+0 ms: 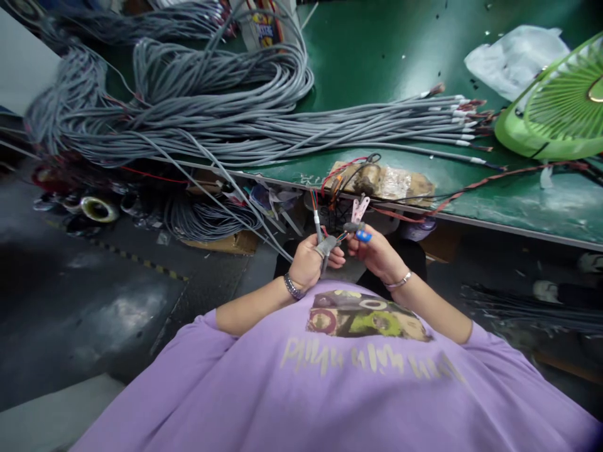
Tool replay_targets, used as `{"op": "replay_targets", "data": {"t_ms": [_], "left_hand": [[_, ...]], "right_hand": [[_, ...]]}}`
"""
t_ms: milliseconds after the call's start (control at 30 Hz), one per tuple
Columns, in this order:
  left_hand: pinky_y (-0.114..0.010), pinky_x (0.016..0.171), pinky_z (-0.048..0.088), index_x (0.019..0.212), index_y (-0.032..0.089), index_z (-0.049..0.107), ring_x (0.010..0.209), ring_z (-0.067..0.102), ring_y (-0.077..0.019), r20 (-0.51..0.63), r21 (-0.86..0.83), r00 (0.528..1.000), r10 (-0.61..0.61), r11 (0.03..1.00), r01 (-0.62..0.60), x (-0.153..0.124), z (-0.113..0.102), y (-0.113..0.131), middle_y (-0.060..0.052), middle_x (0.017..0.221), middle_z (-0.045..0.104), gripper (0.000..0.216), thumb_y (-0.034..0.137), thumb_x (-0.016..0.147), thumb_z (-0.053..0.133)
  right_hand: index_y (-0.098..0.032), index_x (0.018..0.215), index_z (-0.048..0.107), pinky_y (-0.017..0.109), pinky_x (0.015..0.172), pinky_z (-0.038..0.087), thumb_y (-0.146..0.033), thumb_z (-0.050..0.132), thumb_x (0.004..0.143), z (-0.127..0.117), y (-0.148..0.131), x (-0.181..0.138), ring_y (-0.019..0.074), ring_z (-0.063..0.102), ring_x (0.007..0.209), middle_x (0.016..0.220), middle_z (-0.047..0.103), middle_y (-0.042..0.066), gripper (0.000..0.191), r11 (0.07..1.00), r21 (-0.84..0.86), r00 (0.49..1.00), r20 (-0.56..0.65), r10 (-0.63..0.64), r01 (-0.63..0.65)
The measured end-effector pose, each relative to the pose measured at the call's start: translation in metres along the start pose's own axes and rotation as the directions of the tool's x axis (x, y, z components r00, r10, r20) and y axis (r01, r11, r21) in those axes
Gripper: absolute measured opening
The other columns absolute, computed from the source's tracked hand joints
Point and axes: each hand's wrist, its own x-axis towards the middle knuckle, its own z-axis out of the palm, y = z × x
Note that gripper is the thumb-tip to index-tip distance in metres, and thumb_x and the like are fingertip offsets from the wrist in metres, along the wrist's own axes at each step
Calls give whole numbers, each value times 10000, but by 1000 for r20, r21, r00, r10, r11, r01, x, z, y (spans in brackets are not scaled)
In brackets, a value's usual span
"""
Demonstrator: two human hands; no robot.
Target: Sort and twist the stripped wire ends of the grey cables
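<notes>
My left hand (311,258) is closed around a grey cable (318,227) whose stripped end shows coloured inner wires, held just below the bench edge. My right hand (374,251) is closed on a small pink-handled cutting tool (359,210), with a blue cover (363,236) on one fingertip. The tool's tip meets the coloured wires between the two hands. Both wrists wear bracelets. A purple shirt fills the foreground.
A green workbench (377,56) carries a large coil of grey cables (198,94) and a laid-out bundle with stripped ends (452,119). A green fan (560,100) and a plastic bag (516,56) sit at the right. Tape rolls (97,208) lie on the floor at left.
</notes>
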Motion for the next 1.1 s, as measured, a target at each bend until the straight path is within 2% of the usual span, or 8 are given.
{"op": "replay_targets", "data": {"t_ms": [100,167,233,333,433,600,833,1100], "left_hand": [[-231,463,520,809,146,573,498,661,-153,23,2,1000,-13,1000,13,4,0,-3,-24,627,687,458,518,664,796],[-235,483,528,804,147,571,515,670,-158,52,6,998,-32,999,32,6,1,-5,-26,621,684,455,516,667,799],[-241,502,537,800,147,571,533,681,-167,75,-2,995,-67,998,67,7,2,-5,-32,622,689,463,507,646,818],[-244,529,551,797,138,588,554,692,-170,108,16,985,-134,991,133,7,1,-2,-55,647,709,477,496,611,842],[-242,524,548,803,128,603,540,683,-162,145,107,977,-154,985,139,5,0,0,-66,653,711,472,510,637,825],[-229,477,520,818,139,592,507,665,-151,118,116,992,-38,993,24,0,-1,-5,-43,634,698,469,543,676,785],[-221,444,500,800,145,585,483,649,-144,22,29,999,30,999,-31,1,1,-2,-23,619,688,484,543,628,801],[-222,474,512,820,147,606,509,657,-142,74,99,997,33,994,-40,3,-3,-10,-34,629,691,460,560,688,758]], "right_hand": [[-200,953,695,272,671,468,-405,864,625,4,5,-7,119,542,707,819,649,4,423,979,-166,992,80,-103,115],[-204,888,708,288,722,475,-396,857,650,7,6,-8,128,566,735,821,670,7,340,948,-248,980,33,-196,198],[-198,806,705,290,720,469,-425,842,670,8,6,-6,121,556,700,767,661,1,299,934,-286,972,-32,-234,215],[-188,730,678,278,646,444,-474,861,619,7,5,-1,108,513,622,684,628,-14,358,956,-250,981,-78,-175,151],[-177,684,652,259,571,389,-490,877,580,9,0,4,94,464,566,627,595,-23,399,971,-229,995,-60,-80,65],[-160,690,664,247,533,348,-491,882,577,17,-10,12,84,427,539,595,563,-21,412,964,-267,1000,22,13,-6],[-173,773,636,276,551,401,-497,817,673,8,-1,3,105,444,552,588,482,-46,385,995,-9,991,89,96,-95],[-168,797,621,248,504,337,-438,826,681,19,-7,4,93,457,515,592,560,-30,358,977,-214,998,59,17,-4]]}}
